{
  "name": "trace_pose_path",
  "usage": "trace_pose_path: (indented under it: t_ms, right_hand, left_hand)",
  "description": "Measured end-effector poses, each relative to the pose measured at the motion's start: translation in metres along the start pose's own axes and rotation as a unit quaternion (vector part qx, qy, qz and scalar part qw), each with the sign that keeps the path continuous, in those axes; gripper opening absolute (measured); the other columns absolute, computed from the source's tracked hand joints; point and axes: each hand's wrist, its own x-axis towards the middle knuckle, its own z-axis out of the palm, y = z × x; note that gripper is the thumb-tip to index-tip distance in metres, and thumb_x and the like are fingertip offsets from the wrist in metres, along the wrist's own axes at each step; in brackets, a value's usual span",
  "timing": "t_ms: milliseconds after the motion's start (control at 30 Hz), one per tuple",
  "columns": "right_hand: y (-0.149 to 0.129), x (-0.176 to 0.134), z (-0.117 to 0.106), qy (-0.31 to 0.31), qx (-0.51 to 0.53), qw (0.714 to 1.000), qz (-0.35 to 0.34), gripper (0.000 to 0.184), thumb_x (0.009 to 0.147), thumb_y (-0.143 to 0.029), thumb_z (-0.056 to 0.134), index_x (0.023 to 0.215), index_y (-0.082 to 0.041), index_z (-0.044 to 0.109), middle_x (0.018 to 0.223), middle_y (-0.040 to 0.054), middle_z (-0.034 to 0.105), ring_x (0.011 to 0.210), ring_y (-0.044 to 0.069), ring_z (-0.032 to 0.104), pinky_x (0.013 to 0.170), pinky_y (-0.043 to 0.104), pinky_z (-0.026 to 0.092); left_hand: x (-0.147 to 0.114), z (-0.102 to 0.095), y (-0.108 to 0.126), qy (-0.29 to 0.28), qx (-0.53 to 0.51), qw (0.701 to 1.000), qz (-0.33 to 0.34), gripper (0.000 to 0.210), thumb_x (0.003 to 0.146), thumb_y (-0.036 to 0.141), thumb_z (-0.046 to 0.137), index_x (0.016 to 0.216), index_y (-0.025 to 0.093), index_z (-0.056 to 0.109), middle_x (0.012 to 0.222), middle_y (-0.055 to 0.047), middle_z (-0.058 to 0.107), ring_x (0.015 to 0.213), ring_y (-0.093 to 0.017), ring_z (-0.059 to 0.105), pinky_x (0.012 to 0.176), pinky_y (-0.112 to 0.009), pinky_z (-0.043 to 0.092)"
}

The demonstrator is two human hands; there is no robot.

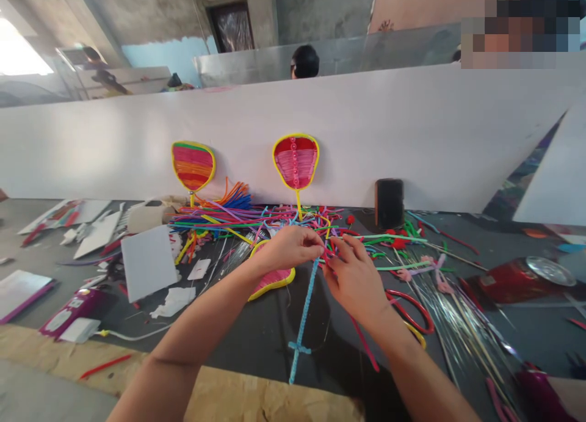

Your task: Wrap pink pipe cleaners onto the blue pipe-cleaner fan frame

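My left hand (296,249) is closed in a pinch, its fingertips at the upper end of a blue twisted pipe-cleaner stick (306,306) with a short crosspiece near its lower end. Close beside it, my right hand (357,278) has its fingers bent around a pink-red pipe cleaner (365,344), whose tail hangs out below the palm. Strands meet between both hands, and the fingers partly hide the join. Under my left forearm lies a pink fan-shaped piece with a yellow rim (277,280). Behind my hands spreads a pile of coloured pipe cleaners (229,217).
Two yellow-rimmed fan shapes, one striped (193,167) and one pink (296,162), lean against the white partition (348,129). A phone (389,203) stands right of them. A red can (526,280) lies at right, scissors with red handles (414,312) nearer. White card (149,262) is left.
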Motion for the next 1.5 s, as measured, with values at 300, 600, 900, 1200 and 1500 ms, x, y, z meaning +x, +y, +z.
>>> trace_pose_path:
  t_ms: [300,600,900,1200,1500]
  right_hand:
    - [-0.002,-0.003,-0.011,0.002,0.120,0.992,-0.031,0.021,0.084,-0.021,0.055,0.067,-0.018,0.068,0.139,0.0108,0.044,0.135,0.036,0.021,0.103,0.058,0.034]
    - [0.014,-0.002,-0.024,-0.077,0.245,0.967,-0.006,0.020,0.088,-0.027,0.052,0.075,-0.020,0.066,0.135,0.0089,0.051,0.130,0.026,0.036,0.102,0.050,0.039]
    - [0.009,-0.003,-0.020,-0.073,0.155,0.980,-0.097,0.016,0.086,-0.017,0.055,0.076,-0.018,0.067,0.132,0.0125,0.052,0.134,0.030,0.032,0.103,0.052,0.040]
    - [0.009,0.005,-0.017,-0.015,0.176,0.978,-0.110,0.016,0.090,-0.020,0.052,0.087,-0.022,0.068,0.090,0.0060,0.069,0.091,0.020,0.060,0.081,0.036,0.050]
    - [-0.002,-0.002,-0.022,-0.120,0.417,0.887,0.155,0.040,0.084,-0.029,0.059,0.123,-0.023,0.052,0.090,0.0046,0.072,0.057,0.014,0.062,0.053,0.028,0.048]
  left_hand:
    - [0.005,0.008,-0.019,0.057,0.014,0.997,-0.047,0.021,0.077,0.030,0.056,0.076,0.015,0.070,0.059,0.003,0.060,0.057,-0.011,0.051,0.055,-0.021,0.035]
    - [-0.001,0.022,-0.027,0.013,-0.077,0.996,-0.051,0.024,0.077,0.031,0.053,0.083,0.015,0.070,0.066,0.002,0.062,0.059,-0.011,0.051,0.055,-0.020,0.035]
    - [-0.002,0.038,-0.034,0.027,-0.063,0.997,-0.036,0.026,0.078,0.024,0.046,0.086,0.015,0.070,0.079,-0.001,0.070,0.073,-0.015,0.061,0.062,-0.021,0.042]
    - [-0.006,0.040,-0.017,0.032,-0.017,0.998,-0.052,0.026,0.078,0.021,0.047,0.086,0.018,0.072,0.081,-0.003,0.073,0.075,-0.017,0.063,0.065,-0.024,0.043]
    - [-0.011,0.036,-0.013,0.043,0.086,0.993,-0.063,0.026,0.078,0.015,0.046,0.082,0.018,0.071,0.078,-0.004,0.072,0.070,-0.018,0.062,0.062,-0.024,0.039]
